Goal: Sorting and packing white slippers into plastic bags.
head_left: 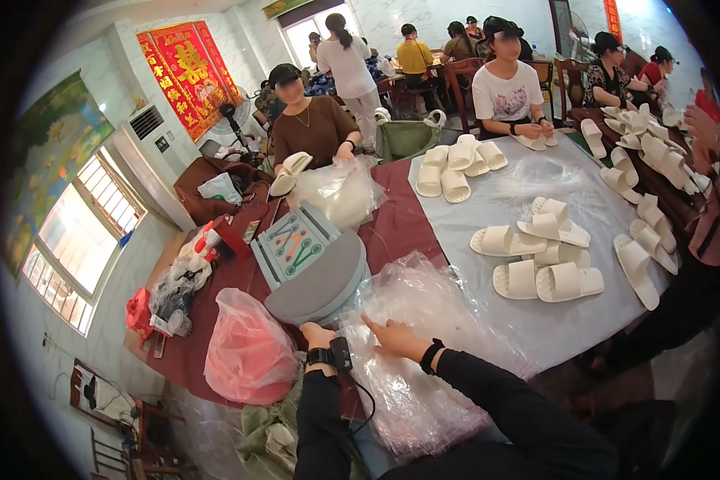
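A heap of clear plastic bags (412, 384) lies along the near side of the table, right of a blue-grey box (294, 240) with a rounded grey top (318, 280); the bags look flat. To the left stands a bulging, see-through pink bag (248, 348), its contents blurred by the film. Below it sits a green sack (274, 440), its inside hard to make out. A small clear tub (179, 322) is at the table's far left, near a red bag (138, 310).

The left hand (318, 334) is beside the rounded top's near edge; its fingers are partly hidden, so I cannot tell how far open they are or whether they hold anything. The right hand (400, 338) is over the clear bags, index finger stretched out, the other fingers bent; whether they pinch any film cannot be told.

On the grey sheet (448, 224) are two groups of white slippers: about five in the far group (456, 186) and about six in the nearer group (570, 282). More overlap in a pile (656, 152) at the right, too tangled to count. Across the table, one person (316, 120) holds a white slipper (290, 174) beside another clear bag (336, 196).
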The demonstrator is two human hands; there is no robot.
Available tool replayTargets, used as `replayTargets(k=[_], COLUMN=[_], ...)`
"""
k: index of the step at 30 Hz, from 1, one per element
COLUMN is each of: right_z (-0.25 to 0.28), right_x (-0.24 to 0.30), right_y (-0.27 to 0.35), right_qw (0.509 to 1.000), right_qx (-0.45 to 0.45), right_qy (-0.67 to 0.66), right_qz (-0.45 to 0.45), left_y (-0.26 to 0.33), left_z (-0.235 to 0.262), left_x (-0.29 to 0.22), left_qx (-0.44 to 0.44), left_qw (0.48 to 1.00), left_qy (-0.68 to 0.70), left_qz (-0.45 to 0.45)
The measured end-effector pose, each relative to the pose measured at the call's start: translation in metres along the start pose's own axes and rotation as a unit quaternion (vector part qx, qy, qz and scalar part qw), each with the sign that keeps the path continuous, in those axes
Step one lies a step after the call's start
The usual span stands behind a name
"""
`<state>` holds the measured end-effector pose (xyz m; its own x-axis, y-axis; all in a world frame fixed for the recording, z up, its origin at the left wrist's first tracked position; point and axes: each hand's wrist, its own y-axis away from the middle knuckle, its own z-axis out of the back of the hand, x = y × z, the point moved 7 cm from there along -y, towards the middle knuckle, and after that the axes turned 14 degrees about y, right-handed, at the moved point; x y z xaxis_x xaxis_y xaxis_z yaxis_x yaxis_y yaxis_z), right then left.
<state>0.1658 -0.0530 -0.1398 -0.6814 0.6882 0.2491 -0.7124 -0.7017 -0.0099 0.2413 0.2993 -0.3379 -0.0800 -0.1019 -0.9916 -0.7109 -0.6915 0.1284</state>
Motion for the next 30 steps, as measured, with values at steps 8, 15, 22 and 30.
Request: replayTargets(k=[8,15,22,30], right_z=[-0.015,-0.011,-0.020,-0.006], right_x=[-0.019,-0.011,-0.025,-0.016], right_y=[0.002,-0.005,0.002,-0.004], right_qw=[0.999,0.999,0.997,0.999], right_qx=[0.020,-0.006,0.026,0.026], right_qy=[-0.004,0.032,0.048,0.015], right_qz=[-0.030,-0.018,-0.045,-0.018], left_y=[0.129,0.074,0.052,0.044], left_z=[-0.067,-0.039,-0.051,-0.025], left_x=[-0.141,-0.087,-0.023,-0.042], left_qx=[-0.104,-0.052,-0.172,-0.173], left_qw=[0.901,0.894,0.886,0.893], left_qy=[0.396,0.423,0.347,0.309], left_qz=[0.144,0.142,0.256,0.277])
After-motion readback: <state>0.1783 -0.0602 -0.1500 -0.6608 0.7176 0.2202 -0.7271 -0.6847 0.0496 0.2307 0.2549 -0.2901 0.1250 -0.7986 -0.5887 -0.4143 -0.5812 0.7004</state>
